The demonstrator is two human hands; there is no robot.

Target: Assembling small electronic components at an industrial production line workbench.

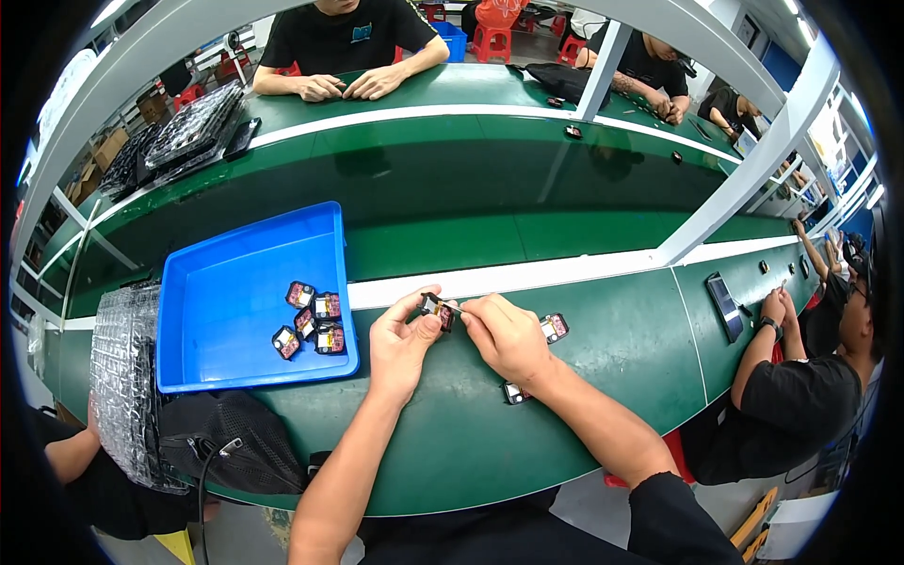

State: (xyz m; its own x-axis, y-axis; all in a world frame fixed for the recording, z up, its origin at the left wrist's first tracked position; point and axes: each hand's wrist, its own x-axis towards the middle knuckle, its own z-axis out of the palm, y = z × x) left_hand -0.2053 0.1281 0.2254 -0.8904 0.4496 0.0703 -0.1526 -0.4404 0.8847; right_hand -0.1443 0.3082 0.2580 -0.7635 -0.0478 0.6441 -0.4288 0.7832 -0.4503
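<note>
- Your left hand (400, 344) pinches a small black-framed module (438, 309) between thumb and fingers, at the centre of the frame.
- Your right hand (508, 339), just right of it, pinches a slim tool (456, 307) whose tip meets the module's right side — you can't tell what kind of tool, as your fingers hide most of it.
- The shallow blue plastic tray (226, 292) sits left of your hands, on the left of the frame; five similar modules (327, 306) lie loosely grouped in its right part, some touching, the left part of its floor bare.
- Two more modules lie outside the tray on the green workbench (621, 377): one (554, 327) just right of your right hand, the other (515, 393) below your right wrist.
- A black zippered bag (226, 438) lies below the tray — beside clear bubbled plastic (127, 377) at the lower left.
- Another blue bin (452, 40) stands at the top centre, its contents too small to tell.
</note>
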